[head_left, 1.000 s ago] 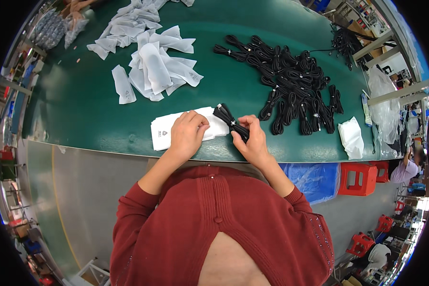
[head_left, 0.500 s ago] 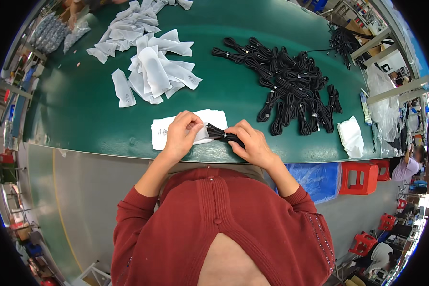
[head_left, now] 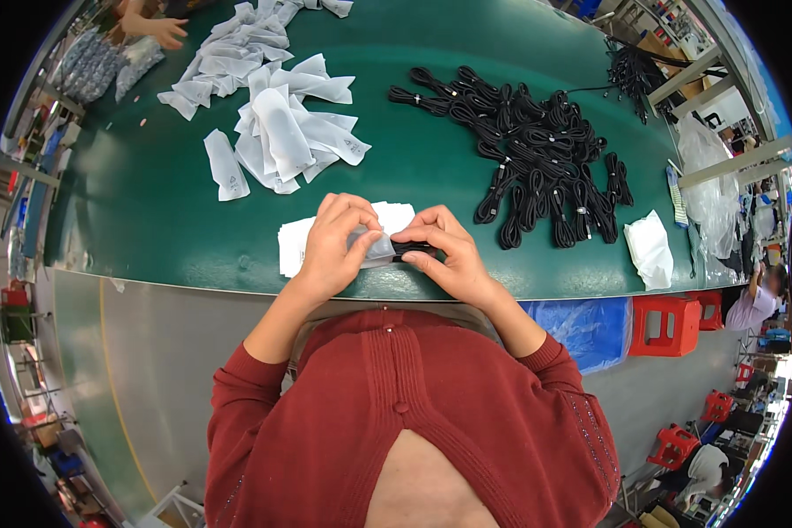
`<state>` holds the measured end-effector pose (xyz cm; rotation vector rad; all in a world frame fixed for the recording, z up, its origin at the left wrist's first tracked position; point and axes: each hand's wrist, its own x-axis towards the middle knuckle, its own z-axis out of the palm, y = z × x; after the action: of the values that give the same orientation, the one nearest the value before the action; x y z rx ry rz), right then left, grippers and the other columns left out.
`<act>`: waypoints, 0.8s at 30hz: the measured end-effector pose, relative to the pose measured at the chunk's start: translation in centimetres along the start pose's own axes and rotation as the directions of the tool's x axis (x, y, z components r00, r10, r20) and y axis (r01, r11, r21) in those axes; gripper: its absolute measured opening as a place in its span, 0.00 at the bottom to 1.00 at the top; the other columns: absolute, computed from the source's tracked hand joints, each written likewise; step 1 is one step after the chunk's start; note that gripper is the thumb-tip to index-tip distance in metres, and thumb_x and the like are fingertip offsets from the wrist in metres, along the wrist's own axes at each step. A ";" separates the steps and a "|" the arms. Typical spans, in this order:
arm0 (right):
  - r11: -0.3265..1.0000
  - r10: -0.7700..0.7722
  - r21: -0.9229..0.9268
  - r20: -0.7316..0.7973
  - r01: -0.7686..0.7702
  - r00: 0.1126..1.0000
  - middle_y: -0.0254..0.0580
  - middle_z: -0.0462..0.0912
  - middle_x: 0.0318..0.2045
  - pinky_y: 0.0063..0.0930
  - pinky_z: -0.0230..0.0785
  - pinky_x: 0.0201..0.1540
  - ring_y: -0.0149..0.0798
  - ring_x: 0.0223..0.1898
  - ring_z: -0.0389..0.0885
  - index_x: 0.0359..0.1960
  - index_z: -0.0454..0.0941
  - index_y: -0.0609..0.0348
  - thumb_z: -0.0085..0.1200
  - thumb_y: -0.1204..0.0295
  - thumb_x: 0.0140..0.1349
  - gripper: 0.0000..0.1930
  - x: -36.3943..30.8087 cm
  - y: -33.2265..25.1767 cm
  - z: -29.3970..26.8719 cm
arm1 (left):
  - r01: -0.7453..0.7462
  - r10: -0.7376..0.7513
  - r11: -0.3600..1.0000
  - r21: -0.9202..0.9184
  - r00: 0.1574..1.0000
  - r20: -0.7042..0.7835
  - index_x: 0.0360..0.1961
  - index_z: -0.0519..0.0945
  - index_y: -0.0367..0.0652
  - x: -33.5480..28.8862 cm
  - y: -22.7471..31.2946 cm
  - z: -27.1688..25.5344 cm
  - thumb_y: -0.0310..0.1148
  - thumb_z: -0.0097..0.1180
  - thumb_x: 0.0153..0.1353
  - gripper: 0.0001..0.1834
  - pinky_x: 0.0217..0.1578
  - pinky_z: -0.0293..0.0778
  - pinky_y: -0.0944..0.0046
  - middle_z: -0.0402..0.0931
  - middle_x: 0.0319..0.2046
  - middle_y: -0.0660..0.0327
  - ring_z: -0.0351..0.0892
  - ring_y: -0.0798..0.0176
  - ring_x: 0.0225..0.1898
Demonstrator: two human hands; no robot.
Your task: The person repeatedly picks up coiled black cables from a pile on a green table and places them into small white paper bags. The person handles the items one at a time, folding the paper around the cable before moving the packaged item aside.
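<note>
With its fingers pinched, my left hand point(head_left: 337, 242) grips the mouth of a translucent white bag point(head_left: 379, 251) near the table's front edge. A coiled black cable point(head_left: 411, 249) is partly inside that bag, its other end held between the thumb and fingers of my right hand point(head_left: 449, 253). Under my hands lies a stack of flat white bags point(head_left: 292, 247). Beyond my left hand is a pile of filled white bags point(head_left: 282, 132). Ahead and to the right sits a heap of bundled black cables point(head_left: 537, 145).
The green table point(head_left: 176, 238) ends just before my body. A crumpled white bag point(head_left: 649, 250) lies at right. A blue-lined bin point(head_left: 581, 333) and a red stool point(head_left: 664, 326) stand below the edge. Another person's hand point(head_left: 163, 31) reaches in at the far left.
My right hand has moved left and pushed the cable into the bag. The other person's hand has come into clearer view at the far left.
</note>
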<state>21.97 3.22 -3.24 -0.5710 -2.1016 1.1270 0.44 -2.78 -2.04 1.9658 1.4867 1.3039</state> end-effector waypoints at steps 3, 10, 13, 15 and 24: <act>0.989 -0.106 0.098 -0.084 0.114 0.991 0.43 0.77 0.47 0.30 0.72 0.45 0.38 0.44 0.77 0.57 0.78 0.57 0.63 0.77 0.59 0.22 0.7 -0.7 0.7 | 0.071 -0.072 0.993 -0.093 0.997 -0.015 0.32 0.77 0.40 0.8 0.2 -0.9 0.24 0.61 0.57 0.05 0.45 0.67 0.64 0.75 0.38 0.61 0.71 0.62 0.41; 0.626 -0.055 -0.724 -0.409 -0.288 0.911 0.51 0.75 0.37 0.40 0.75 0.35 0.49 0.34 0.78 0.50 0.79 0.59 0.63 0.67 0.61 0.18 1.4 0.7 -3.1 | 0.092 -0.352 0.784 -0.614 0.880 -0.318 0.40 0.80 0.36 6.5 -3.0 -7.8 0.34 0.60 0.67 0.11 0.31 0.58 0.74 0.71 0.29 0.72 0.61 0.78 0.29; 0.359 0.090 -0.840 -0.403 -0.407 0.911 0.51 0.72 0.32 0.44 0.74 0.32 0.51 0.32 0.78 0.44 0.78 0.63 0.65 0.57 0.58 0.22 0.6 3.0 -4.4 | 0.022 -0.194 0.935 -0.353 0.867 -0.459 0.41 0.80 0.36 9.2 -4.4 -9.3 0.36 0.59 0.68 0.12 0.28 0.56 0.74 0.69 0.25 0.71 0.60 0.78 0.26; 0.414 0.139 -0.806 -0.404 -0.423 0.904 0.52 0.70 0.34 0.45 0.74 0.32 0.51 0.31 0.78 0.41 0.77 0.63 0.66 0.58 0.57 0.21 0.0 3.3 -4.4 | 0.077 -0.170 0.972 -0.223 0.882 -0.439 0.41 0.79 0.35 9.8 -4.7 -9.2 0.36 0.58 0.68 0.12 0.27 0.57 0.74 0.70 0.23 0.70 0.61 0.78 0.24; 0.583 0.113 -0.714 -0.401 -0.387 0.909 0.56 0.70 0.41 0.44 0.75 0.38 0.57 0.38 0.77 0.42 0.73 0.66 0.62 0.77 0.54 0.15 -1.0 3.6 -4.7 | 0.095 -0.289 0.942 -0.322 0.714 -0.638 0.47 0.78 0.34 12.2 -7.9 -12.5 0.33 0.55 0.70 0.13 0.36 0.70 0.74 0.78 0.32 0.62 0.77 0.71 0.33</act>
<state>26.31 7.07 -4.81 -1.4095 -2.1841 0.1144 -14.02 8.14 4.18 1.1446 1.6320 2.1317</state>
